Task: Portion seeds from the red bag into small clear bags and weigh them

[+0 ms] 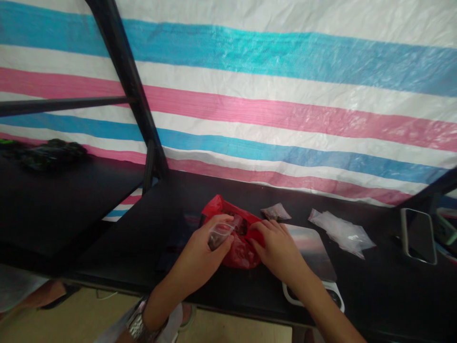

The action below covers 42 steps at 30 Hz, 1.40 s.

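Observation:
My left hand (203, 245) is closed around a small clear zip bag (219, 234), its mouth tilted toward the opening of a red plastic bag (243, 255). Dark contents show inside the red bag, too blurred to name. My right hand (273, 240) pinches the right rim of the red bag. Just right of that hand lies a kitchen scale (314, 250) with a shiny metal plate, partly covered by my forearm. Behind it, a small filled clear packet (276, 212) rests on the black table (132, 252).
A pile of clear plastic bags (342, 231) lies right of the scale. Farther right is a phone (418, 236). A black metal post (124, 71) rises at the left before a striped sheet (267, 52). A dark heap (50, 155) sits on the left table.

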### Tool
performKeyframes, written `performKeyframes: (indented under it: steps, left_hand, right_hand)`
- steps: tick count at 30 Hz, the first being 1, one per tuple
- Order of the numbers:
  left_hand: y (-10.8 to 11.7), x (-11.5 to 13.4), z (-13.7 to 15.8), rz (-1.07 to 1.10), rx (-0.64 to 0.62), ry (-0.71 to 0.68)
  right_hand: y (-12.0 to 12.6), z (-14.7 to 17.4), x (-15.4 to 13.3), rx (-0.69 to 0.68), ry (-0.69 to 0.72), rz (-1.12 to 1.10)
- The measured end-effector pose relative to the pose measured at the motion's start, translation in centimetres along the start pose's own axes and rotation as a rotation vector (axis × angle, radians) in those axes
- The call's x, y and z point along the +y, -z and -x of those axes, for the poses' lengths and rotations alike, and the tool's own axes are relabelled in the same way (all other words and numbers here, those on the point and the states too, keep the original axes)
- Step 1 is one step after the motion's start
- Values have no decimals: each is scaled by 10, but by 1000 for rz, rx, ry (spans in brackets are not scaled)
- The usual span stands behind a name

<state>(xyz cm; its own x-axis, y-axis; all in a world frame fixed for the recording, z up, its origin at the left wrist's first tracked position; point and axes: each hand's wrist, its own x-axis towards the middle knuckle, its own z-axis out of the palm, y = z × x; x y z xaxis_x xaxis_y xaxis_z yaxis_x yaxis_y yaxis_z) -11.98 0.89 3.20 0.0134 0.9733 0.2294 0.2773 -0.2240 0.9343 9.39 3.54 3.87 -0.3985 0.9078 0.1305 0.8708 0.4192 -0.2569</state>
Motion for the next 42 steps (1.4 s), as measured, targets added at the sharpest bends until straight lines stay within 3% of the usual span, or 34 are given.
performKeyframes:
  steps: [3,7,10,14,16,19,21,22,27,32,34,37,42]
  left_hand:
    - [-1,-6,7,-155,-143,8]
    - [-1,-10,12,-273,-160,-21]
    - [-5,-11,14,-300,-171,-52]
    - [-13,-9,13,-370,-210,-57]
    - [-15,-7,11,-477,-228,-28]
    - [-16,-2,8,-628,-249,4]
    - [-14,2,9,-708,-272,21]
    - [-13,5,10,-747,-286,32]
    - [-6,14,24,-875,-367,114]
    - [-4,3,42,-819,-429,233]
    - [-4,-5,46,-739,-386,243]
    - [-1,-13,47,-544,-303,245]
    - [0,-7,40,-274,-173,222]
  right_hand:
    - [1,3,8,-7,6,194]
    - [7,0,18,83,-54,268]
    - [12,-8,28,180,-147,118]
    - [15,-14,43,305,-213,-261]
    - [18,-12,46,395,-135,-357]
    - [25,-6,42,428,181,-390]
    - [30,-2,37,341,345,-336]
    - [32,-1,35,298,361,-269]
    - [27,-4,38,201,98,185]
    - [21,-3,45,19,0,434]
    - [23,-3,43,-3,-32,391]
    - [25,-9,34,67,-26,206]
    - [11,-27,9,17,136,52]
